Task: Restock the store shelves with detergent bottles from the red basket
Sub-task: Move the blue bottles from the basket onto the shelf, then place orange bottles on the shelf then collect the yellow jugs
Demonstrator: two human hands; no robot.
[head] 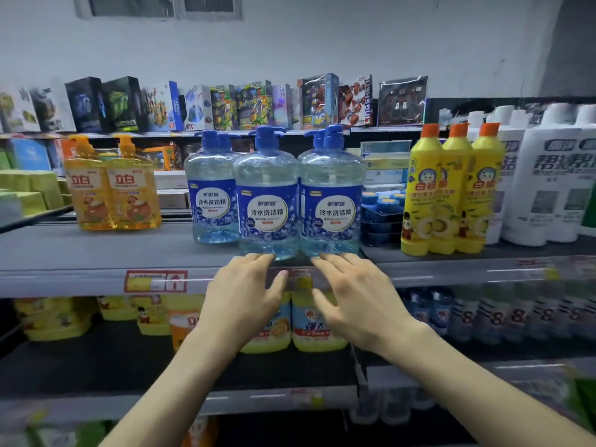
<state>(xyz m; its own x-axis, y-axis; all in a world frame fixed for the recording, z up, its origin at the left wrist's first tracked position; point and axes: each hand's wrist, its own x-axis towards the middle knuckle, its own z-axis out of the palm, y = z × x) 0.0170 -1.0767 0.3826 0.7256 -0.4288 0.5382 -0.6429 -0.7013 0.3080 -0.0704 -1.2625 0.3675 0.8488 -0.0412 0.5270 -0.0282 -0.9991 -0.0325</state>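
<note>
The three front detergent bottles (267,195), near the front edge of the shelf (96,253), are clear with pale blue liquid. They have dark blue pump caps and dark blue labels with white bubbles and a white oval. The shelf itself is grey. Toward its left end the amber bottles (113,185) have orange pumps and red lettering. Toward its right end stand yellow bottles (448,191) with orange caps, then white bottles (548,175) with dark lettering. The price tag (156,281) on the front edge is red and yellow. The blurred bottles (467,314) below seem blue.
</note>
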